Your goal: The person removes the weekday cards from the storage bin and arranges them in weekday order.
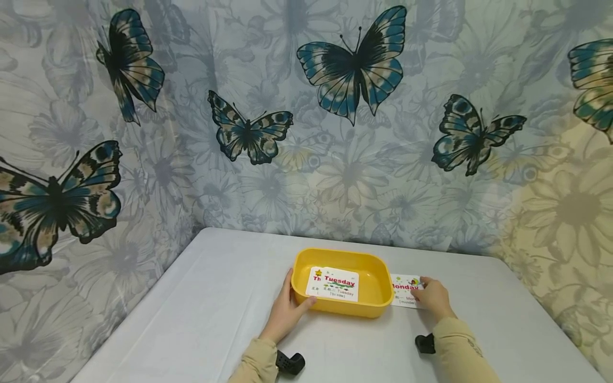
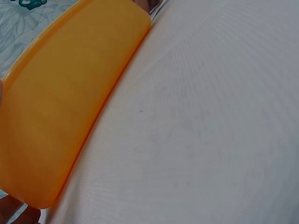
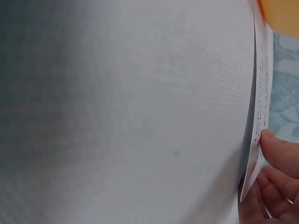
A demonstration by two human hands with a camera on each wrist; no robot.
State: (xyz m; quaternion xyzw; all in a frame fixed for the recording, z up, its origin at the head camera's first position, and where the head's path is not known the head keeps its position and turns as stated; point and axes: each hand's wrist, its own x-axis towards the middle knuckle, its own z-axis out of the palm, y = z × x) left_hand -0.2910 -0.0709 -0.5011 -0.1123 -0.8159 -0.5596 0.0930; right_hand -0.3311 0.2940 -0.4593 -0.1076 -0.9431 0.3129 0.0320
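Note:
My left hand [image 1: 282, 315] grips the near left corner of a yellow plastic basin [image 1: 345, 308], thumb along its front wall and fingers at its left side. Inside the basin lies a white "Tuesday" card [image 1: 341, 290], overlapping another card [image 1: 313, 282] that shows only "Th". At the basin's right, my right hand [image 1: 437, 299] pinches the right end of a "Monday" card [image 1: 402, 296]. In the right wrist view, the thumb is on the printed face of this card [image 3: 258, 107] and fingers are beneath; its gripped end is lifted off the cloth. Its left end is hidden by the basin.
A white cloth [image 1: 191, 319] covers the table. Behind and beside it hangs a flowered curtain [image 1: 354, 197] with printed butterflies. Black wrist devices [image 1: 290, 364] are worn at both sleeves.

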